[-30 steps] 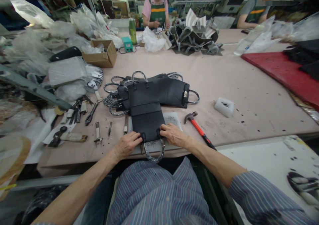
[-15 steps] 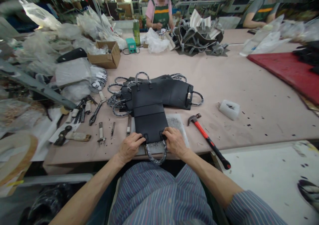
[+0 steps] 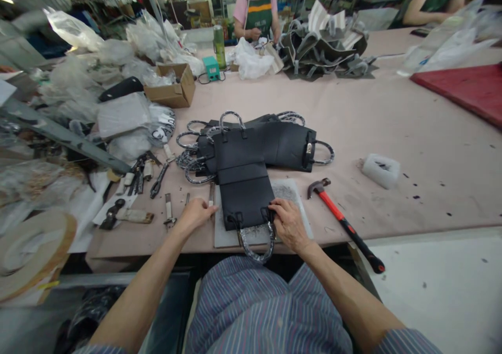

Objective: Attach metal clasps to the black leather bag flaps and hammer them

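A flat black bag panel (image 3: 246, 197) lies over a pale board (image 3: 301, 213) at the table's near edge. Its plastic-wrapped handle (image 3: 257, 249) hangs toward me. My right hand (image 3: 289, 222) pinches the panel's right near corner, by the handle tab. Left of the panel, my left hand (image 3: 198, 215) has thumb and fingers drawn together at the lower end of a slim tool (image 3: 212, 193) lying on the table. More black bag panels (image 3: 288, 144) with wrapped handles lie beneath and behind this one.
A claw hammer (image 3: 345, 223) lies to the right, past it a roll of white wrap (image 3: 381, 171). On the left are a wooden-handled hammer (image 3: 133, 216), several hand tools and plastic bags (image 3: 84, 77). Another person (image 3: 257, 16) works across the table.
My left hand has let go of the panel's left near corner and moved left to the slim tool. The right hand stays on its corner. The view has shifted slightly.
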`<state>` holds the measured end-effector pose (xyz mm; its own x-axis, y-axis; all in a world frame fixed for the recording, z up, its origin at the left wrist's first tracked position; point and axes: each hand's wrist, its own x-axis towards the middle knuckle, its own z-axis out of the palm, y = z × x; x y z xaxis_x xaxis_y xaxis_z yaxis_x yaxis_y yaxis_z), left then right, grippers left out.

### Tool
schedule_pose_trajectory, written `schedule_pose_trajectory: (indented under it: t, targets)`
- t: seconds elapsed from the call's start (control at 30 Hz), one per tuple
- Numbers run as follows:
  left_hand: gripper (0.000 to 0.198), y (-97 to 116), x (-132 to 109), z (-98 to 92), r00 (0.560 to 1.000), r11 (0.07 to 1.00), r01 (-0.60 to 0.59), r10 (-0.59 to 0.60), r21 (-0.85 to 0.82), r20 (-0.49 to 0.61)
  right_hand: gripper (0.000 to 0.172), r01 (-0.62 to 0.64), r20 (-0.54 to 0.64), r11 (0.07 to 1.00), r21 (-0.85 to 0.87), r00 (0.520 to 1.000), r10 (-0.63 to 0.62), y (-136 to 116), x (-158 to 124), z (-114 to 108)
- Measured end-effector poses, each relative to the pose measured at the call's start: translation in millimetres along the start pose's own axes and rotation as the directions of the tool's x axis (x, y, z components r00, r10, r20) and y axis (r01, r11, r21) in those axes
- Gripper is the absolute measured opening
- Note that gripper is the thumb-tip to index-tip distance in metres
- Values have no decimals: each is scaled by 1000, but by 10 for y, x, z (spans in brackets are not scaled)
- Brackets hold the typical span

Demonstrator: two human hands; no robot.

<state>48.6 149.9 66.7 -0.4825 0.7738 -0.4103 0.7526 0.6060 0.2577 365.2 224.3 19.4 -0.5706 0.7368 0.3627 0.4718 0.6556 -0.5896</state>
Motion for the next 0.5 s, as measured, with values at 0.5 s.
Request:
schedule_pose_trajectory:
  t: [0.5]
  targets:
    - [25, 100, 254, -13, 1000, 998, -9, 10, 62, -19, 35, -15, -21, 1000, 9, 1000, 15, 48, -3, 38]
